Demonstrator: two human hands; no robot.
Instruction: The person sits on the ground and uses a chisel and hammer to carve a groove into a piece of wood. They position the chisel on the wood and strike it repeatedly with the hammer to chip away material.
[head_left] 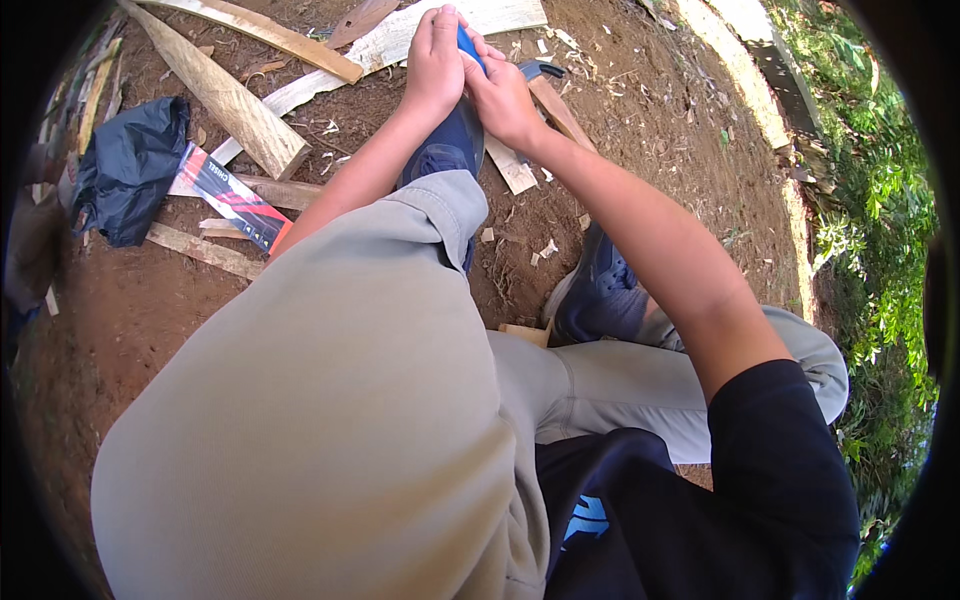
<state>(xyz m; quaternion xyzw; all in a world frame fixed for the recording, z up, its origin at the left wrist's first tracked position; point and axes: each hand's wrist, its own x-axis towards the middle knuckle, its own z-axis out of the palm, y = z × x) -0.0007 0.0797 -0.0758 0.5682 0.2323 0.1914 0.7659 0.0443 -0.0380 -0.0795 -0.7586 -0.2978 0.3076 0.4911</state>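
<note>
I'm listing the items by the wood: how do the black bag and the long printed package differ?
The black bag is crumpled, while the printed package is straight-edged. The black bag looks plain; the printed package shows red, white and dark areas. Both lie close together on the view's left side.

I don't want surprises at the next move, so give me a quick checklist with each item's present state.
1. Blue object held between left hand and right hand: ok.
2. Blue object's full shape in view: not ok, the hands cover much of it.
3. Hands protected: not ok, both are bare.
4. Left shoe apart from the hands: cannot tell, they overlap in this view.
5. Printed package away from both hands: ok, it lies beside the black bag.
</note>
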